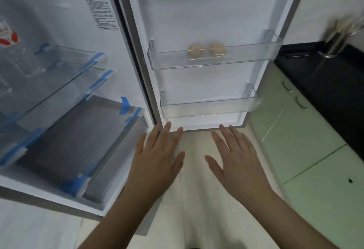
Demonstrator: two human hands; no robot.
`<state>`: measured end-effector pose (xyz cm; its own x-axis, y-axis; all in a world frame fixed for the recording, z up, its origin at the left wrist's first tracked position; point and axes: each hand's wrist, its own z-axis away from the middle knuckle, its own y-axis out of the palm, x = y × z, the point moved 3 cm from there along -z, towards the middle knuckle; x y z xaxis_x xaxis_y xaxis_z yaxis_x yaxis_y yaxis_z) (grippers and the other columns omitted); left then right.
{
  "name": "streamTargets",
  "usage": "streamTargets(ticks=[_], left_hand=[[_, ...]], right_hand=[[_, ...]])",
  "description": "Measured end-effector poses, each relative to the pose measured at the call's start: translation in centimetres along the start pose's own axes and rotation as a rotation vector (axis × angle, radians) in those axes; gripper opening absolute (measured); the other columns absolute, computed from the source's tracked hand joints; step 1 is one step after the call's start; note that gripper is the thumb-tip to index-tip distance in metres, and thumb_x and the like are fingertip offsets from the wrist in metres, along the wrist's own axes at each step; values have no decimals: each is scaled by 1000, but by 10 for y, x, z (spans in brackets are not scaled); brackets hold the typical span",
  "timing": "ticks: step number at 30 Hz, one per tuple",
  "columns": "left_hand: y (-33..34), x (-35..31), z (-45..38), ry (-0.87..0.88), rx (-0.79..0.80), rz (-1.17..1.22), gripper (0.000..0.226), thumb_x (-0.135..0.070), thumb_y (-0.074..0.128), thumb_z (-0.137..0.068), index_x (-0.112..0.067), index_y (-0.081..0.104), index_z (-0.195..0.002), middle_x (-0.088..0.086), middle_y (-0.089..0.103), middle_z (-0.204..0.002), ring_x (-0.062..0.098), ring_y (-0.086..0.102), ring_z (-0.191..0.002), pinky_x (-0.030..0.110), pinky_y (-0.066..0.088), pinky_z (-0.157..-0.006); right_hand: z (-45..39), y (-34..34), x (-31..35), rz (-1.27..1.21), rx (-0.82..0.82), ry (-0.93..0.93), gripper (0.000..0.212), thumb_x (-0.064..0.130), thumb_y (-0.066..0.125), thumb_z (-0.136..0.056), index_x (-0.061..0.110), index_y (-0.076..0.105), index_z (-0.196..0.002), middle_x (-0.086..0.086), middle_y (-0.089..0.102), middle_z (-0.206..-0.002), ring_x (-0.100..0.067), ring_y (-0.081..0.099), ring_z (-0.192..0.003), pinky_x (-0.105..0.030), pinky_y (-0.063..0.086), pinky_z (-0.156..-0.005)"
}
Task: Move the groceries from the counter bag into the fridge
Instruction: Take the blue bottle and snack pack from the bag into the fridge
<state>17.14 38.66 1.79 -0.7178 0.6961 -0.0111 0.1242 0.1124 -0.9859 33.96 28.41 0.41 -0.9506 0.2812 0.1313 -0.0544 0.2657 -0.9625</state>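
The fridge stands open, its door (206,22) swung wide ahead of me. Two eggs (205,50) lie side by side in the middle door bin (256,55). The lower door bin (208,108) holds nothing. On the left, glass shelves (59,79) with blue tape sit above a grey drawer (74,144). A clear package with a red and white label (8,37) rests at the far left on the upper shelf. My left hand (157,156) and my right hand (236,160) hover flat with straight fingers, palms down, below the door, holding nothing. The counter bag is out of view.
A black counter (325,95) runs along the right above pale green cabinet doors (307,146). A metal holder with utensils (338,37) stands on that counter. Pale floor tiles (197,189) lie beneath my hands.
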Motion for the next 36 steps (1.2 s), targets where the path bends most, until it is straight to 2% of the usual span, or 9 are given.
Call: streamTargets(ticks=[2, 5, 9, 15, 22, 25, 32, 36], left_hand=[[0, -11, 0, 38, 7, 3, 60, -54, 21, -97, -23, 38, -145, 8, 46, -148, 33, 42, -136, 53, 29, -109], [2, -34, 1, 108, 17, 31, 61, -56, 17, -97, -25, 35, -146, 7, 42, -151, 31, 39, -139, 49, 20, -111], [11, -78, 10, 225, 44, 58, 61, -57, 11, -98, -25, 27, -149, 7, 36, -155, 30, 29, -144, 50, 15, -114], [9, -166, 36, 373, 18, 116, 59, -53, 22, -99, -24, 27, -150, 10, 28, -158, 31, 21, -146, 53, 21, -115], [6, -272, 77, 577, 69, 67, 59, -54, 18, -99, -26, 30, -150, 6, 26, -159, 32, 24, -146, 53, 19, -116], [4, -314, 96, 671, 86, 67, 59, -53, 19, -99, -25, 34, -149, 6, 31, -157, 32, 27, -145, 55, 23, -115], [1, -378, 117, 873, 73, 34, 56, -53, 25, -99, -28, 32, -149, 5, 31, -157, 31, 25, -145, 44, 7, -119], [0, -409, 117, 1002, 59, 56, 57, -50, 29, -97, -27, 32, -149, 3, 28, -159, 32, 20, -146, 46, 6, -117]], right_hand=[[13, -6, -6, 19, -6, 36, 61, 51, 36, -93, 13, 48, -139, -12, 45, -146, -32, 38, -137, -47, 31, -112], [34, -15, -22, 45, 2, 94, 60, 52, 34, -93, 14, 47, -139, -12, 45, -147, -31, 38, -137, -44, 23, -113], [74, -27, -48, 60, 21, 190, 62, 53, 31, -93, 16, 43, -142, -10, 42, -149, -29, 34, -140, -43, 20, -113], [161, -46, -93, 93, 44, 335, 61, 53, 34, -93, 16, 44, -142, -9, 44, -148, -29, 37, -138, -41, 18, -112], [274, -78, -150, 129, 31, 563, 61, 51, 32, -93, 16, 43, -142, -10, 46, -146, -30, 40, -136, -45, 28, -113], [315, -92, -172, 159, 26, 646, 62, 52, 30, -94, 17, 40, -143, -10, 43, -148, -29, 37, -138, -41, 19, -114], [386, -112, -184, 165, -6, 867, 62, 52, 33, -93, 19, 39, -145, -6, 40, -151, -27, 36, -139, -42, 22, -114], [412, -119, -185, 178, -34, 981, 63, 53, 30, -94, 18, 37, -146, -7, 38, -152, -26, 33, -141, -43, 24, -116]])
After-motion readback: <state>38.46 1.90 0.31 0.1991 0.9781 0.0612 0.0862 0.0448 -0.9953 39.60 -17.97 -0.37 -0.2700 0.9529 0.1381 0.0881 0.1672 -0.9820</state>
